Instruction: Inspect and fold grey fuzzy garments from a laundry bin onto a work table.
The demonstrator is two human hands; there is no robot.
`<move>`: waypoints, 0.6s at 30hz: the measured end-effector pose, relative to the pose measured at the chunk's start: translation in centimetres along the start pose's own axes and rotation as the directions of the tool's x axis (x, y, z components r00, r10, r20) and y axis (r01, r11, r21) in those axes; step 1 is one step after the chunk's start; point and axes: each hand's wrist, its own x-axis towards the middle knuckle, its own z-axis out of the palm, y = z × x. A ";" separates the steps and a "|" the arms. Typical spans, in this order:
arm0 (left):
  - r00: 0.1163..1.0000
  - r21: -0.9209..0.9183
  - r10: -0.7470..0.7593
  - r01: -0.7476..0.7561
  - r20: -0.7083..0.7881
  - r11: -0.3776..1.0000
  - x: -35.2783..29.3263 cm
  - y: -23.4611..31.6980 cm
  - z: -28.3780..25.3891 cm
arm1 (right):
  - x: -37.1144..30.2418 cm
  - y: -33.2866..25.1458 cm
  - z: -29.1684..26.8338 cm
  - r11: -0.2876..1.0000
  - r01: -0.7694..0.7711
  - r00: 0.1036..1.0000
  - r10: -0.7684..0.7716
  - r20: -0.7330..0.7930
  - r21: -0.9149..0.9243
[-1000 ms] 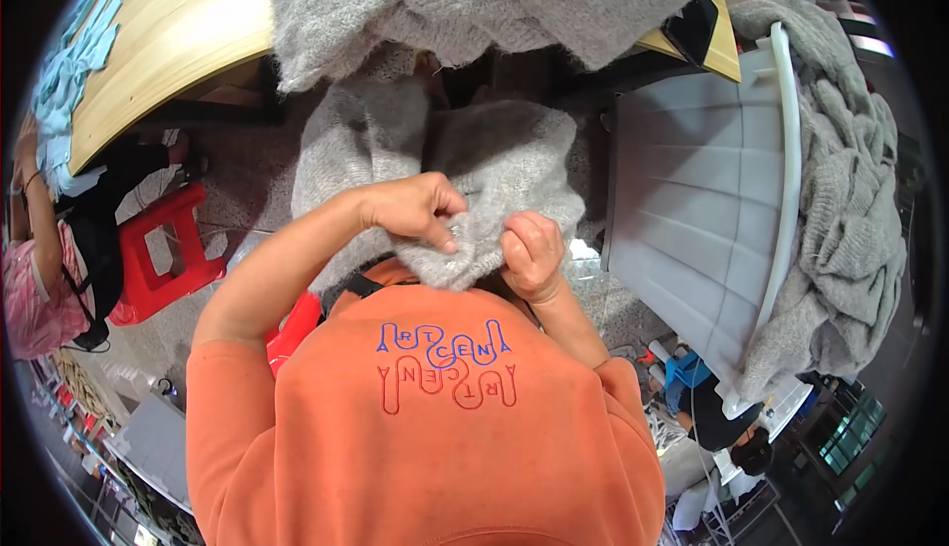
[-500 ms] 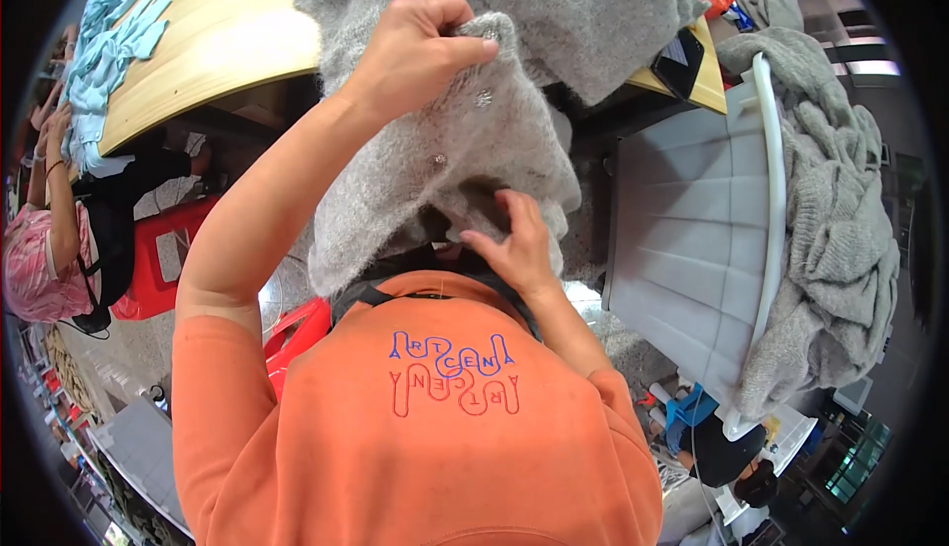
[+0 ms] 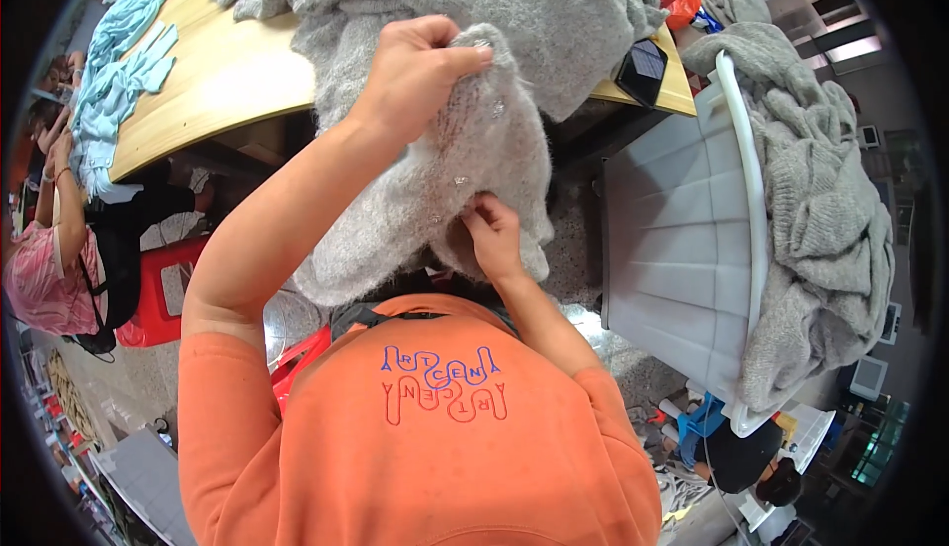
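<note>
A fuzzy light grey knit cardigan (image 3: pixel 395 220) with sparkly round buttons hangs between my arms, below the table edge and above my lap. My left hand (image 3: pixel 420 72) is closed on its upper edge, thumb pressed beside the topmost button. Lower down, my right hand (image 3: pixel 492 230) pinches the cardigan's front edge close to the lower buttons, fingertips together. Whether a button sits between those fingertips is hidden. Behind my left hand, more grey knitwear (image 3: pixel 474 2) lies heaped on the table and drapes over its edge.
The wooden table (image 3: pixel 222 77) curves across the front, with light blue garments (image 3: pixel 124 82) at its left. A dark flat device (image 3: pixel 643 72) lies at its right corner. On my right stands a grey plastic bin (image 3: pixel 682 240) piled with grey knits (image 3: pixel 816 190). A person (image 3: pixel 54 269) sits at left.
My right hand has gone from spread fingers at the cardigan's lower opening to a pinch on its front edge. My left hand keeps its hold, slightly lower in view.
</note>
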 end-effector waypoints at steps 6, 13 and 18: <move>0.920 0.040 0.071 -0.094 0.385 0.995 -6.2 1.5 1.8 | -0.2 -3.8 -1.8 0.915 0.278 0.941 -0.320 -0.106 -0.293; 0.742 0.339 0.355 -0.605 0.568 0.721 -8.9 -1.0 -0.1 | -1.8 -2.1 -0.4 0.992 -0.020 0.954 -0.019 0.300 0.127; 0.813 0.508 -0.139 -0.211 0.566 0.835 -15.3 -13.4 -5.6 | -1.3 -2.5 0.3 0.961 0.082 0.725 -0.239 0.645 0.265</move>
